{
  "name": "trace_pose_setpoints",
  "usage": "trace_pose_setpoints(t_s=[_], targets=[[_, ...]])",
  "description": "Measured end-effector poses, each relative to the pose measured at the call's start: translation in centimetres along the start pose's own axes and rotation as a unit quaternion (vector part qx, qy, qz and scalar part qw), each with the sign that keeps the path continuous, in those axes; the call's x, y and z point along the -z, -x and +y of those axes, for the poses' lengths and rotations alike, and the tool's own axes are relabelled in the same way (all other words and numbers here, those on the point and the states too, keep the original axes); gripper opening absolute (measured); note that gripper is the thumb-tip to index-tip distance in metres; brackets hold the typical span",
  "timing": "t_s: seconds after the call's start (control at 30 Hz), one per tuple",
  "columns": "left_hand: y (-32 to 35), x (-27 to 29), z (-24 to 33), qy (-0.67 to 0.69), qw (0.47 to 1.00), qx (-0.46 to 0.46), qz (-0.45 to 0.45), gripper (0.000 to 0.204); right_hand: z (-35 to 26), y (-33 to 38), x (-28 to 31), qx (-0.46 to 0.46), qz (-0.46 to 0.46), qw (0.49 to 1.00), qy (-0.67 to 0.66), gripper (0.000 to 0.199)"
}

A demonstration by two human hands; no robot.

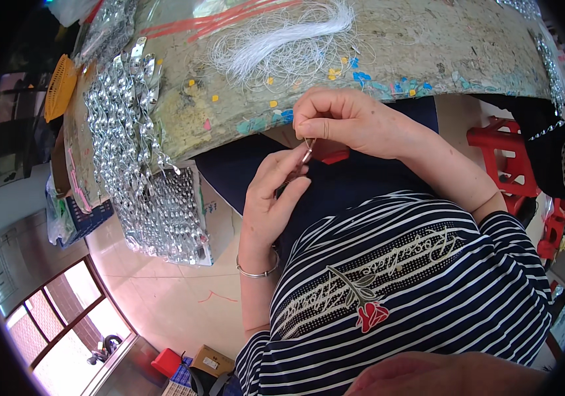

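Note:
My left hand [270,195], with a bangle on its wrist, is closed on a small shiny silver piece [307,156] held between thumb and fingers; its exact kind is too small to tell. Just above it, my right hand [345,122] pinches a thin loop of string [310,142] that meets the top of the silver piece. Both hands are over my lap, by the table's near edge. A loose bundle of white strings [289,43] lies on the worn table [427,59]. Twisted silver strips [121,125] hang in a thick bunch over the table's left side.
Red strips [216,21] lie at the far side of the table. A yellow basket [61,88] is at the far left, above a dark blue basket [91,221]. Red stools [503,155] stand at the right beside another person. A cardboard box [212,361] sits on the floor behind.

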State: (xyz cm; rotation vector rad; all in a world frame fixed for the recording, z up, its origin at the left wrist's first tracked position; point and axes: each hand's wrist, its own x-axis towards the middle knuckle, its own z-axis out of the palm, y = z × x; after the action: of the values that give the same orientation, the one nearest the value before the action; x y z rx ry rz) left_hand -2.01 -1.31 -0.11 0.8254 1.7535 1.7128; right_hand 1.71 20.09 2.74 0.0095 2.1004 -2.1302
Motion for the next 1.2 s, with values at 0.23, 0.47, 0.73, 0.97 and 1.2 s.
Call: trace_pose_setpoints(t_s=[0.23,0.47,0.73,0.97,1.2], targets=[[-1.5,-0.8,0.8,0.107,0.988,0.072,0.08,0.021,0.0,-0.1,-0.5,-0.016,-0.017,0.999,0.039,0.013],[-1.5,-1.3,0.5,0.132,0.976,0.109,0.132,0.012,-0.6,0.0,-0.9,-0.043,-0.021,0.998,0.03,0.013],[-1.1,-0.6,1.0,0.107,0.978,0.103,0.143,0.011,-0.3,0.2,-0.3,0.011,-0.005,0.995,0.104,0.012],[1.2,1.5,-0.2,0.056,0.967,0.105,0.224,0.009,0.2,1.3,4.5,0.14,0.021,0.915,0.378,0.011],[2.6,2.4,-1.6,0.05,0.97,0.105,0.214,0.009,-0.8,3.0,6.0,0.102,0.099,0.938,0.316,0.011]])
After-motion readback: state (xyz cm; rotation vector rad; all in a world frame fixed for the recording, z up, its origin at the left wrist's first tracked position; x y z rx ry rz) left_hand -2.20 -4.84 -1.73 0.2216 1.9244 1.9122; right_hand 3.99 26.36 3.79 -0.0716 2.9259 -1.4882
